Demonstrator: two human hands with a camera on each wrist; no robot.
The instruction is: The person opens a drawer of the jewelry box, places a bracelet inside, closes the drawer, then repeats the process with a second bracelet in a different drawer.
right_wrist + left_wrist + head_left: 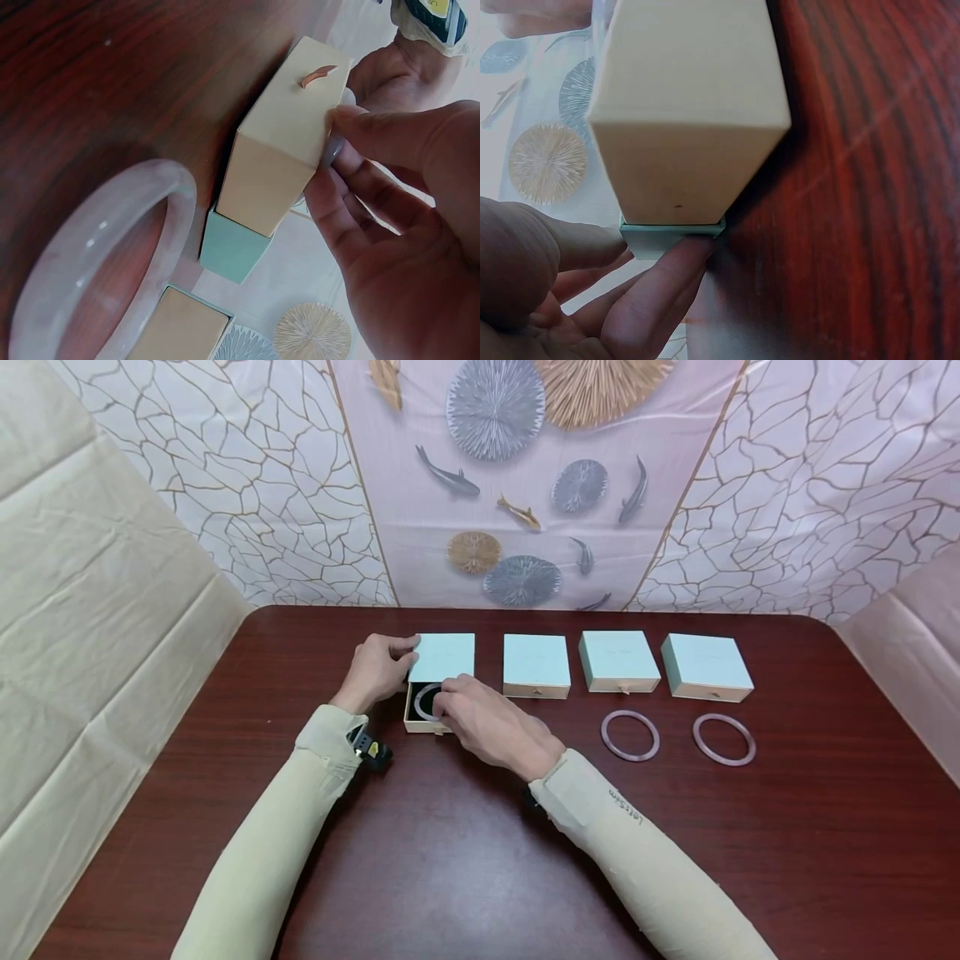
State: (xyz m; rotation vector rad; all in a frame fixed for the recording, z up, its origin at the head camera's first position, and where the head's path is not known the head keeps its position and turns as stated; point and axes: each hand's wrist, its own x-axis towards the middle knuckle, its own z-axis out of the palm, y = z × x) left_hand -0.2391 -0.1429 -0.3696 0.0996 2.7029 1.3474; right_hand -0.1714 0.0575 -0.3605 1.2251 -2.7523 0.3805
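Observation:
In the head view a mint box sleeve [444, 656] has its cream drawer [418, 727] pulled out toward me, showing a black lining. My left hand [372, 670] grips the sleeve at its left side; the left wrist view shows thumb and fingers [660, 292] on either side of it. A pale lilac bangle [417, 703] is at the drawer's opening, partly covered by my right hand [491, 722]. From the right wrist view, the thumb and fingers of that hand pinch the bangle [332, 150] at the drawer's edge. A small ribbon tab [318, 76] sticks out from the drawer front.
Three closed mint boxes stand to the right: one nearest [536, 660], a middle one [619, 658] and a far one [708, 662]. Two bangles lie before them, one left [604, 735], one right [697, 739]. Another bangle [67, 259] lies near my right hand.

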